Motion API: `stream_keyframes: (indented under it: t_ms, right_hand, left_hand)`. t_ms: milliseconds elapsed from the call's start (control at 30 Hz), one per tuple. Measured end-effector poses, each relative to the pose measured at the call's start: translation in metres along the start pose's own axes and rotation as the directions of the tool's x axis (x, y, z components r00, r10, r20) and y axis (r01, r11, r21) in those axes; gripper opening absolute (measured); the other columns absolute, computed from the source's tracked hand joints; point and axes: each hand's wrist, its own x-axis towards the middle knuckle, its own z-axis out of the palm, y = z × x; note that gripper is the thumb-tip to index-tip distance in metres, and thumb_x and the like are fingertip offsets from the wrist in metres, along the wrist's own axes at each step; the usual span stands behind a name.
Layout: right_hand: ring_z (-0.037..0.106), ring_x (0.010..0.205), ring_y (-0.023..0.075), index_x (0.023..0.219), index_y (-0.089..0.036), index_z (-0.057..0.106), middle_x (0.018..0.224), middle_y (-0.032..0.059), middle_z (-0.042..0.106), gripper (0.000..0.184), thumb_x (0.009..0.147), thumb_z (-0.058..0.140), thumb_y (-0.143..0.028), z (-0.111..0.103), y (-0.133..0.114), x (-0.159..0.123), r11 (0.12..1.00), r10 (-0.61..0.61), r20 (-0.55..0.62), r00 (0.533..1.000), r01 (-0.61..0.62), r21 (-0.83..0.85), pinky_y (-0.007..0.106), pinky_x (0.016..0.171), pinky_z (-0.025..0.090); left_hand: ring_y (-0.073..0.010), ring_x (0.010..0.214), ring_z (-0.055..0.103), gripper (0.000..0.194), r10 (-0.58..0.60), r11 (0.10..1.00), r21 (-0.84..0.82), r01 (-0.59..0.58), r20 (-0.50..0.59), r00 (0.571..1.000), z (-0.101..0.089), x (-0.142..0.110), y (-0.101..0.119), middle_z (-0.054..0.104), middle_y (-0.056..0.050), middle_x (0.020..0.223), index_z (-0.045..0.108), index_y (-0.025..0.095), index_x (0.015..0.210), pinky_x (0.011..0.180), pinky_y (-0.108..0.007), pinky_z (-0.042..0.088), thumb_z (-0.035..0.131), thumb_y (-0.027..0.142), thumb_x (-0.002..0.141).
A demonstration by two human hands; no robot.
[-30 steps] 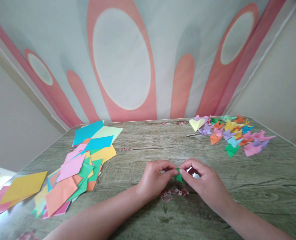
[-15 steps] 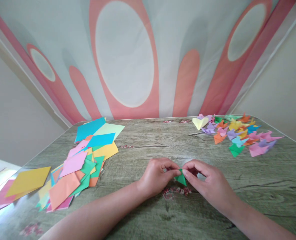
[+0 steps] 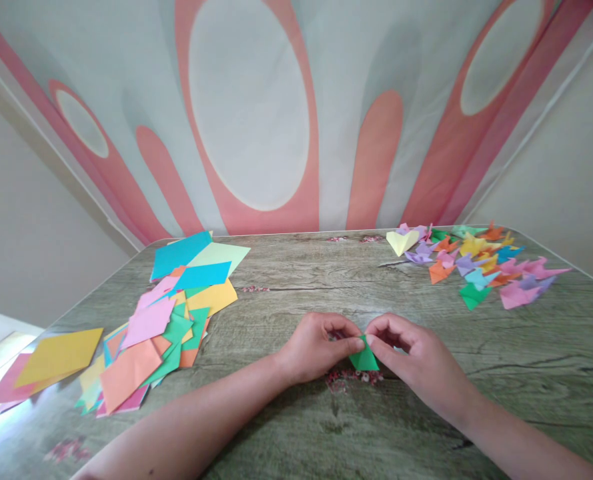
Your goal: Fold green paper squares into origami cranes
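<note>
A small folded piece of green paper (image 3: pixel 365 357) is held between my two hands, just above the table, its lower part showing as a triangle-like flap. My left hand (image 3: pixel 321 347) pinches its upper left between thumb and forefinger. From the other side, my right hand (image 3: pixel 406 347) grips the top right with thumb and fingertips. The fingertips of both hands nearly meet and hide the paper's upper end.
Loose coloured paper sheets (image 3: pixel 131 373) lie in an overlapping pile on the left of the wood-patterned table (image 3: pixel 296 267). Several folded paper figures (image 3: pixel 476 283) cluster at the far right, a pale yellow folded heart (image 3: pixel 402 242) beside them. A patterned cloth (image 3: pixel 336 120) rises behind.
The green paper has turned slightly, so more of its lower flap shows. Both hands keep their pinch on it and have barely moved. The view has shifted a little.
</note>
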Motion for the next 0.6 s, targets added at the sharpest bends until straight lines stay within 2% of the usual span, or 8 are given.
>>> stream_keyframes:
  t_ms: [133, 333, 433, 600]
  right_hand:
    - [0.06, 0.069, 0.016, 0.085, -0.022, 0.063, 0.074, -0.0006, 0.064, 0.02, 0.09, 0.052, -0.038, -0.0018, 0.0032, 0.0014, 0.999, 0.002, 0.041, 0.999, -0.003, 0.039, 0.026, 0.063, 0.048]
    - [0.059, 0.063, 0.0146, 0.08, -0.022, 0.064, 0.07, -0.0021, 0.064, 0.016, 0.087, 0.056, -0.035, 0.0021, 0.0029, 0.0017, 0.999, 0.031, -0.01, 0.999, -0.031, -0.039, 0.024, 0.058, 0.046]
    - [0.057, 0.062, 0.0139, 0.08, -0.023, 0.062, 0.071, -0.0023, 0.063, 0.015, 0.089, 0.054, -0.031, 0.0038, 0.003, 0.001, 0.998, -0.008, -0.024, 1.0, 0.006, -0.067, 0.025, 0.058, 0.045]
    - [0.057, 0.066, 0.0149, 0.078, -0.023, 0.058, 0.073, -0.0017, 0.06, 0.016, 0.091, 0.05, -0.029, 0.0046, 0.0041, -0.0006, 0.989, -0.088, -0.005, 0.996, 0.086, -0.12, 0.027, 0.063, 0.043]
  left_hand:
    - [-0.0127, 0.07, 0.062, 0.016, -0.012, 1.0, 0.021, 0.012, -0.002, 1.0, 0.0003, 0.0005, -0.0008, 0.07, -0.001, 0.076, 0.072, 0.015, 0.084, 0.068, -0.021, 0.047, 0.064, 0.028, 0.083]
    - [-0.0129, 0.069, 0.062, 0.016, 0.019, 0.985, 0.171, -0.01, -0.052, 0.998, 0.0032, 0.0002, 0.0014, 0.07, -0.001, 0.075, 0.073, 0.016, 0.08, 0.065, -0.021, 0.046, 0.062, 0.027, 0.084]
    - [-0.0128, 0.068, 0.061, 0.014, 0.027, 0.976, 0.218, -0.012, -0.063, 0.998, 0.0041, 0.0, 0.002, 0.07, -0.001, 0.075, 0.072, 0.016, 0.078, 0.064, -0.021, 0.045, 0.063, 0.025, 0.082]
    - [-0.0115, 0.065, 0.059, 0.018, -0.016, 0.984, 0.18, 0.014, 0.012, 1.0, 0.0026, 0.0011, -0.0012, 0.069, 0.0, 0.072, 0.071, 0.016, 0.078, 0.062, -0.019, 0.044, 0.061, 0.03, 0.083]
